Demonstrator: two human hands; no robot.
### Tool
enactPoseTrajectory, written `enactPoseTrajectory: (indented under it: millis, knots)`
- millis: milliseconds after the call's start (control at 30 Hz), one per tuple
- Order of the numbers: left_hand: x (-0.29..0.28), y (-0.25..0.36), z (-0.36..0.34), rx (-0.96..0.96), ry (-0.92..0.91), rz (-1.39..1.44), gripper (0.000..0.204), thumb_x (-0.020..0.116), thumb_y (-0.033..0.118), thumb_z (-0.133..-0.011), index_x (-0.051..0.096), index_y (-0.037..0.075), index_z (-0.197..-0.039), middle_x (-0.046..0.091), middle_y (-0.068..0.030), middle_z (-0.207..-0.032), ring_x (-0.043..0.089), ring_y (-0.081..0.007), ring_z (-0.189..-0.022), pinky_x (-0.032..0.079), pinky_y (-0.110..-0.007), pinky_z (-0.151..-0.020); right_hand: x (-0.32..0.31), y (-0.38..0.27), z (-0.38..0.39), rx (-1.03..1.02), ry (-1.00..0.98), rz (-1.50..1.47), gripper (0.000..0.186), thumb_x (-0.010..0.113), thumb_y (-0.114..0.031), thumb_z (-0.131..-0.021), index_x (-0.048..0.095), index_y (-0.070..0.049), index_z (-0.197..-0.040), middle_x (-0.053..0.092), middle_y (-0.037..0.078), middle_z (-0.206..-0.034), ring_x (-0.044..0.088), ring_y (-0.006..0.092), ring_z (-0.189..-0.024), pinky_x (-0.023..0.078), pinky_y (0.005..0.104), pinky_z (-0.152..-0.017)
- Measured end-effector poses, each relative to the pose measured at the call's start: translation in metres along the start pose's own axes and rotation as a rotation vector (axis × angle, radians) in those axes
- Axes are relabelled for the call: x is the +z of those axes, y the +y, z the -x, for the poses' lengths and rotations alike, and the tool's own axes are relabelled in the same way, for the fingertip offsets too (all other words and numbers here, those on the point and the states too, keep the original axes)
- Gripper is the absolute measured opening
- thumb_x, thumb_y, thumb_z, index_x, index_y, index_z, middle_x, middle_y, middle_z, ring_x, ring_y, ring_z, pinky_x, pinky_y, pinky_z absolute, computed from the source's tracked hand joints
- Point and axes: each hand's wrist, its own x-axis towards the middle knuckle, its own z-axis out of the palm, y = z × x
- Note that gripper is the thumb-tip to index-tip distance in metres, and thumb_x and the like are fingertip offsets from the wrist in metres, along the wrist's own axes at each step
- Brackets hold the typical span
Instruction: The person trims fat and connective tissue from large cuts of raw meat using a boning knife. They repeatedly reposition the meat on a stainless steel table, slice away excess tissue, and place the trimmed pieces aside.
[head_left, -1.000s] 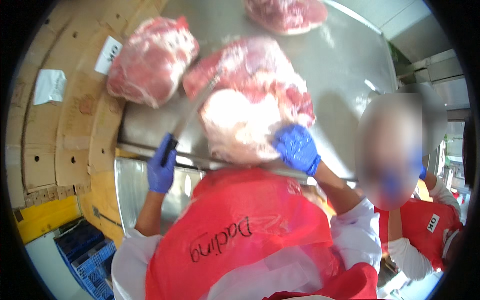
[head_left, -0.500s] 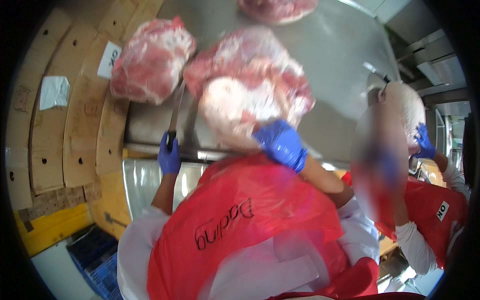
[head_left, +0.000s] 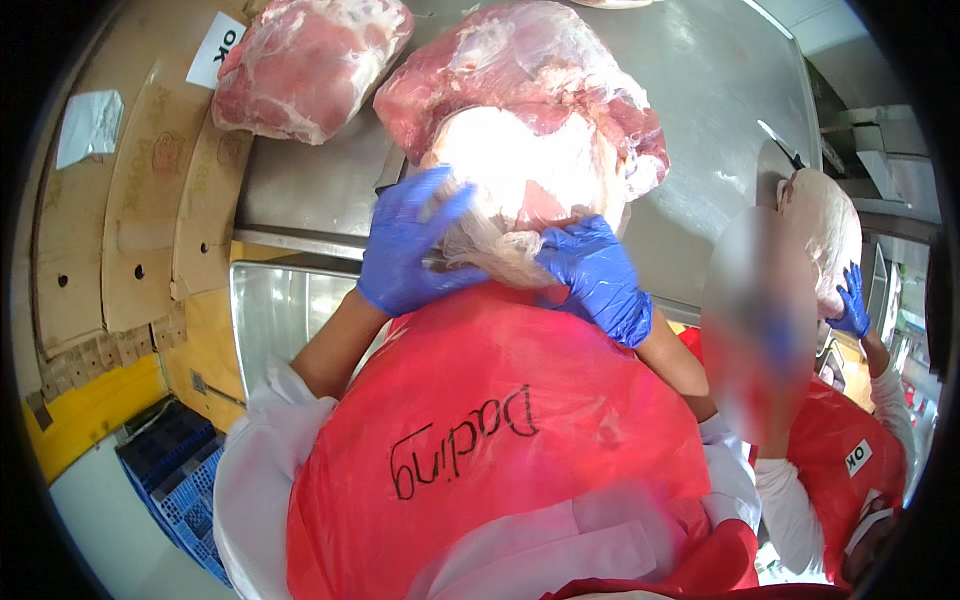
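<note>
A large cut of red meat (head_left: 520, 70) with a pale fat layer lies at the steel table's near edge. My left hand (head_left: 415, 240) in a blue glove is at its lower left, fingers spread and blurred by motion. My right hand (head_left: 590, 270), also gloved, grips a loose pale flap (head_left: 500, 250) at the meat's near edge. A dark object (head_left: 388, 184), perhaps the knife, lies mostly hidden behind my left hand.
Another piece of meat (head_left: 310, 60) is at upper left beside cardboard (head_left: 135, 230). The steel table (head_left: 715, 230) holds a knife (head_left: 780, 140) at right, where a co-worker's gloved hand (head_left: 852, 300) touches pale meat (head_left: 820, 220). Blue crates (head_left: 180, 490) stand lower left.
My left hand has let go of the knife and moved right onto the meat. My right hand has shifted to the flap; the meat appears higher in view.
</note>
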Motion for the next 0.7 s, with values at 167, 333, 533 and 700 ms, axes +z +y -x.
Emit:
enactPoseTrajectory:
  millis: [167,333,533,700]
  knots:
    - [0.032,-0.035,0.005,0.25,-0.044,-0.014,0.063,0.086,0.036,-0.064,0.068,0.018,-0.121,0.057,-0.0114,-0.13,0.054,-0.0361,-0.123,0.041,-0.05,-0.105,0.018,0.0,-0.004,0.032,0.019,0.061,0.031,0.076,-0.034,-0.07,0.066,-0.014,-0.092,0.068,0.006,-0.087,0.068,0.0239,-0.083,0.048,0.038,-0.082]
    - [0.03,-0.039,0.018,0.256,-0.1,-0.035,0.043,0.081,0.026,-0.064,0.07,0.015,-0.104,0.062,-0.008,-0.102,0.057,-0.0333,-0.106,0.043,-0.05,-0.099,0.034,0.004,-0.005,0.053,0.105,0.061,0.033,0.077,-0.034,-0.066,0.066,-0.014,-0.091,0.067,0.006,-0.077,0.068,0.025,-0.076,0.048,0.0379,-0.079]
    - [0.07,-0.059,0.067,0.067,-0.394,-0.046,0.035,0.074,0.037,-0.077,0.068,0.014,-0.102,0.067,-0.0104,-0.09,0.065,-0.0353,-0.092,0.051,-0.047,-0.084,0.037,0.002,-0.003,0.042,0.058,0.082,0.031,0.074,-0.028,-0.066,0.064,-0.014,-0.091,0.064,0.007,-0.073,0.066,0.0274,-0.072,0.047,0.0403,-0.079]
    - [0.095,-0.053,0.097,-0.185,-0.291,0.257,0.039,0.075,0.039,-0.085,0.063,0.013,-0.111,0.068,-0.011,-0.095,0.067,-0.0339,-0.086,0.054,-0.044,-0.071,0.029,-0.01,-0.007,0.057,0.008,0.027,0.032,0.075,-0.028,-0.065,0.063,-0.013,-0.091,0.063,0.008,-0.072,0.065,0.0288,-0.072,0.045,0.0423,-0.078]
